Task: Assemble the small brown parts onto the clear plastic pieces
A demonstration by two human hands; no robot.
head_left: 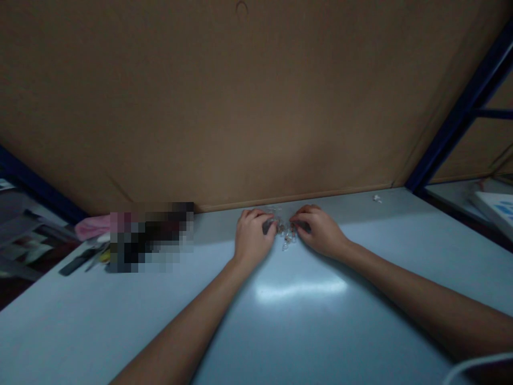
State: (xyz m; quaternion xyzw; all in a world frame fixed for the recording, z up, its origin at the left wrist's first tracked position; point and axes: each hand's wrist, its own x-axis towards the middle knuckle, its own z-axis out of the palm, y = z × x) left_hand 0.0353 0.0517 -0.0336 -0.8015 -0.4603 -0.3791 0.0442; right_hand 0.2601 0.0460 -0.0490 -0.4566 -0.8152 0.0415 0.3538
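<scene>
A small pile of clear, shiny little pieces (287, 238), some with brownish parts, lies on the pale table (280, 331) near its back edge. At the left side of the pile is my left hand (253, 235), its fingers curled and thumb drawn in towards them. My right hand (318, 229) reaches in from the other side with thumb and fingers pinched together at the pile's edge. Whatever sits between the fingertips of either hand is too small and blurred to name. More clear bits (274, 208) show just behind the pile.
A brown cardboard panel (256, 107) rises along the table's back edge, between blue metal posts (444, 123). A pink cloth (94, 227) and a dark flat object (77, 262) lie at left, beside a pixelated area. A small white scrap (377, 198) lies at back right.
</scene>
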